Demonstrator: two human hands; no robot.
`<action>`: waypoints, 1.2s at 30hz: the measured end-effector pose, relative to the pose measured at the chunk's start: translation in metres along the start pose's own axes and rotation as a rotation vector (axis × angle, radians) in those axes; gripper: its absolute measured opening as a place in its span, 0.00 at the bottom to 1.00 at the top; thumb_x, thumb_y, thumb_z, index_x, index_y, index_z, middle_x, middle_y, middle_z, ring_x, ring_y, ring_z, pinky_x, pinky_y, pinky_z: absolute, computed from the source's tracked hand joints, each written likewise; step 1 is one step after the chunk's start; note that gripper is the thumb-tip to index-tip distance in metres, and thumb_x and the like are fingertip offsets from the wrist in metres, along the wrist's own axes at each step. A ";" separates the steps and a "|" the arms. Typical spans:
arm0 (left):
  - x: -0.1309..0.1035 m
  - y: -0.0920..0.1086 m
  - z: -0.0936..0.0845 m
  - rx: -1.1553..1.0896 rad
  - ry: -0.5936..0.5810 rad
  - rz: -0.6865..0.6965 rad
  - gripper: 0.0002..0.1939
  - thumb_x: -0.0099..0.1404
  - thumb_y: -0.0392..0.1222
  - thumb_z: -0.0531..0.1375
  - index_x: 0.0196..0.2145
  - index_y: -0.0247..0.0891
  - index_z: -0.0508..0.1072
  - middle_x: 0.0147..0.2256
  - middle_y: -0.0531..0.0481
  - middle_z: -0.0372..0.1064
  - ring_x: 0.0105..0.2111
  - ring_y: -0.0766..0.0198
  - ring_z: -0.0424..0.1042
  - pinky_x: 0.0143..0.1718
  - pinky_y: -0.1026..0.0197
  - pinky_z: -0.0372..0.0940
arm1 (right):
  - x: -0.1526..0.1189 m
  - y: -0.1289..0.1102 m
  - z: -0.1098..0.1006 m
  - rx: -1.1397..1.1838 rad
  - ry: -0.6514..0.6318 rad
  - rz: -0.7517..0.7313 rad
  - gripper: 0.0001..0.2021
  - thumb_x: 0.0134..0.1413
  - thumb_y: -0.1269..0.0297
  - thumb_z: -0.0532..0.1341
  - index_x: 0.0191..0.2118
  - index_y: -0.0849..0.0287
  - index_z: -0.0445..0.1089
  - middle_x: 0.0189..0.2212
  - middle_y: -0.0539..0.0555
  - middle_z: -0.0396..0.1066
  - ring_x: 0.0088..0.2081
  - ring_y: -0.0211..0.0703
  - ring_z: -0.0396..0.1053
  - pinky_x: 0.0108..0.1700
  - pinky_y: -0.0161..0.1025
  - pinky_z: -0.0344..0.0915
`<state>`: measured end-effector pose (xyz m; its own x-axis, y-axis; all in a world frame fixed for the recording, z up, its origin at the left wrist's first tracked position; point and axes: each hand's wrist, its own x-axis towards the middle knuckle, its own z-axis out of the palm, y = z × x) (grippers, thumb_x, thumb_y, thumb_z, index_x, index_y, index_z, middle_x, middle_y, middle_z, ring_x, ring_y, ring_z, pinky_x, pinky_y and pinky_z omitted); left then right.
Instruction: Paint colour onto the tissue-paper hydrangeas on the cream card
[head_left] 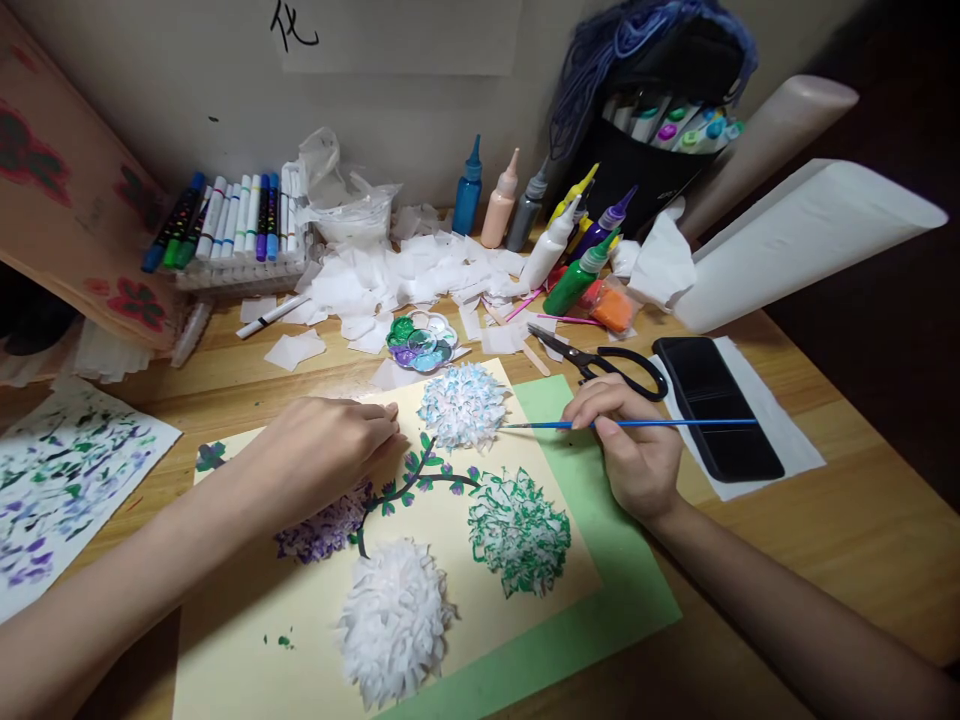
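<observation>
In my right hand (637,445) a thin blue paintbrush (675,422) is pinched, its tip at the right edge of a blue-tinted tissue-paper flower (463,405). My left hand (337,440) rests on the cream paper (255,600) left of that flower, fingers curled; whether they hold anything is hidden. Beneath the left hand a purple-tinted flower (322,530) is partly covered. A green-tinted flower (521,535) sits at right and a plain white one (394,620) at the bottom. A painted dark branch (397,490) with small leaves runs between them.
Behind the paper are a flower-shaped paint palette (421,342), loose tissue squares (360,290), black scissors (600,360) and several paint bottles (495,205). At right lie a phone (716,400) and a paper roll (810,245). Markers (232,220) stand left; a paint-smeared sheet (67,480) lies nearer.
</observation>
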<state>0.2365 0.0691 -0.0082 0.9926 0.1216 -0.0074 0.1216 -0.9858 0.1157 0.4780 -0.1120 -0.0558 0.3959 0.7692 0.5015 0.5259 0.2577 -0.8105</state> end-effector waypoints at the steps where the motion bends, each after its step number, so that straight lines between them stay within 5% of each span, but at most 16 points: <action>1: 0.000 0.000 0.000 0.000 0.001 -0.001 0.21 0.72 0.39 0.47 0.29 0.35 0.76 0.33 0.44 0.78 0.23 0.61 0.74 0.23 0.58 0.57 | 0.000 0.000 0.000 0.007 0.009 -0.007 0.11 0.60 0.63 0.54 0.28 0.54 0.68 0.24 0.53 0.69 0.30 0.46 0.65 0.35 0.45 0.62; 36: -0.003 -0.003 0.004 -0.107 -0.019 -0.027 0.15 0.69 0.37 0.52 0.32 0.35 0.77 0.32 0.43 0.77 0.23 0.61 0.72 0.24 0.58 0.59 | 0.003 0.000 0.000 -0.015 -0.081 -0.028 0.10 0.61 0.67 0.53 0.31 0.54 0.69 0.27 0.52 0.70 0.33 0.45 0.66 0.38 0.45 0.63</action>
<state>0.2334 0.0709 -0.0124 0.9891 0.1442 -0.0310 0.1475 -0.9640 0.2211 0.4788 -0.1100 -0.0544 0.3193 0.8069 0.4969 0.5476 0.2709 -0.7917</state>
